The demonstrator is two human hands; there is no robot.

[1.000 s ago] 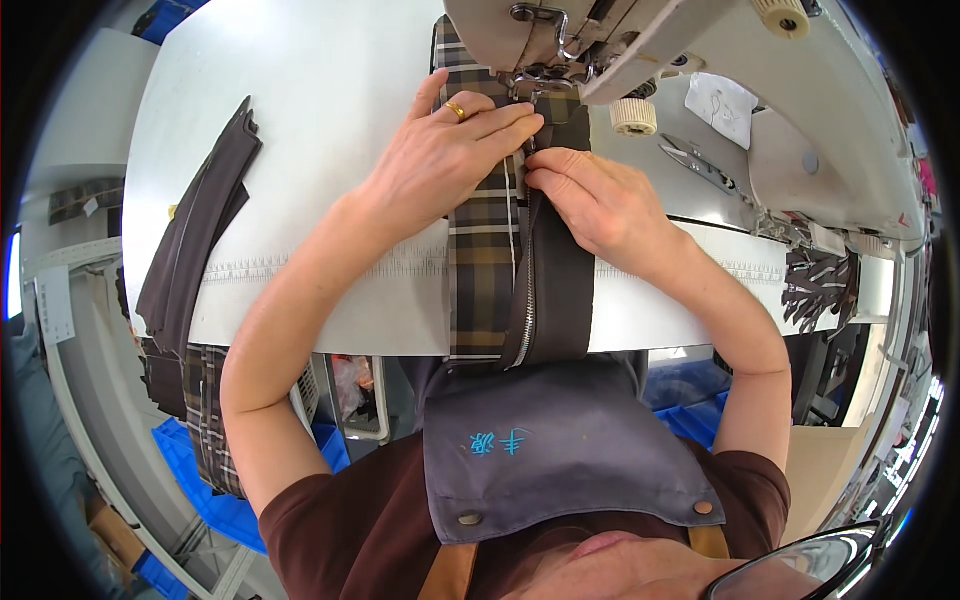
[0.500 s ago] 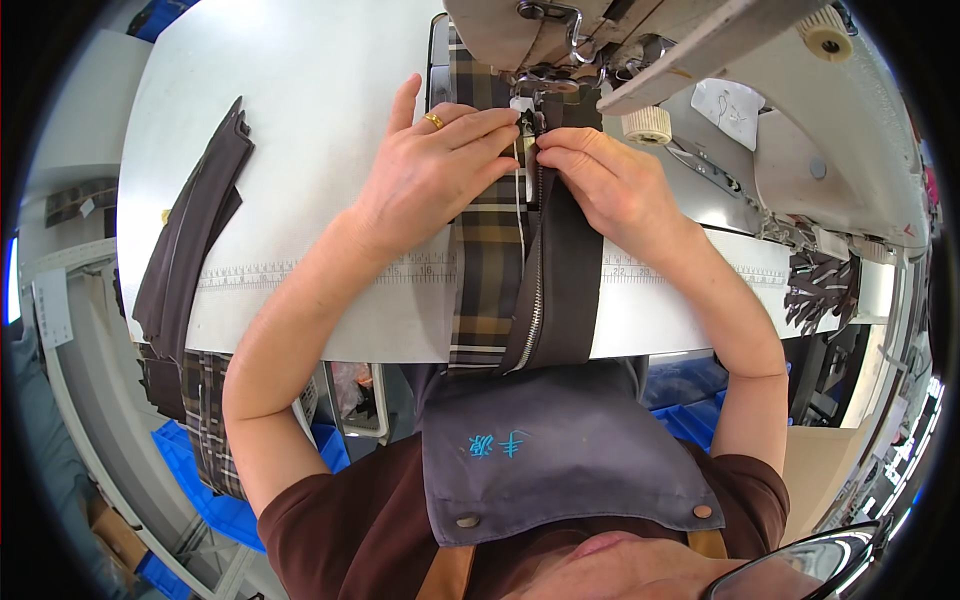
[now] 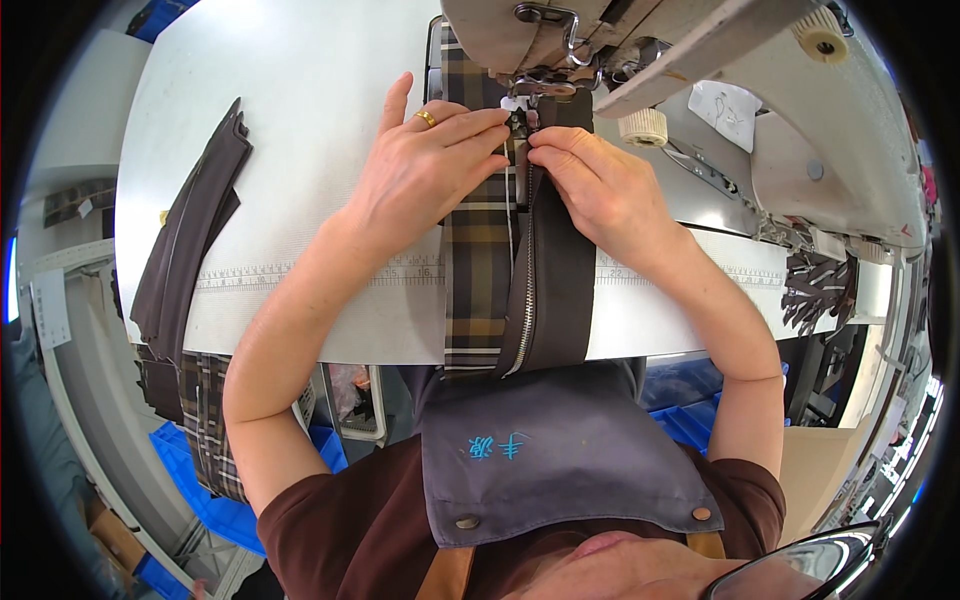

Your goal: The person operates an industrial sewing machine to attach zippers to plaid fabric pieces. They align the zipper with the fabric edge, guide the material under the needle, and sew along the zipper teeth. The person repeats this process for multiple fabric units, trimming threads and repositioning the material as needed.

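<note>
The person seems to be guiding a zipper (image 3: pixel 528 300), running nearer the body between the hands, toward the sewing machine (image 3: pixel 820 110) ahead of them. The left hand (image 3: pixel 435 155) is resting loosely spread on plaid cloth (image 3: pixel 475 240); the right hand (image 3: pixel 600 185) is pinching a dark strip's (image 3: pixel 565 290) edge. Probably the next move is calling for flat, matched edges.

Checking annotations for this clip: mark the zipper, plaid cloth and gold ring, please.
Zipper (image 3: pixel 528 302): head view, on the metal teeth, below the right hand (image 3: pixel 602 192).
Plaid cloth (image 3: pixel 474 290): head view, on its near half, left of the zipper.
Gold ring (image 3: pixel 425 118): head view, on its band.
</note>
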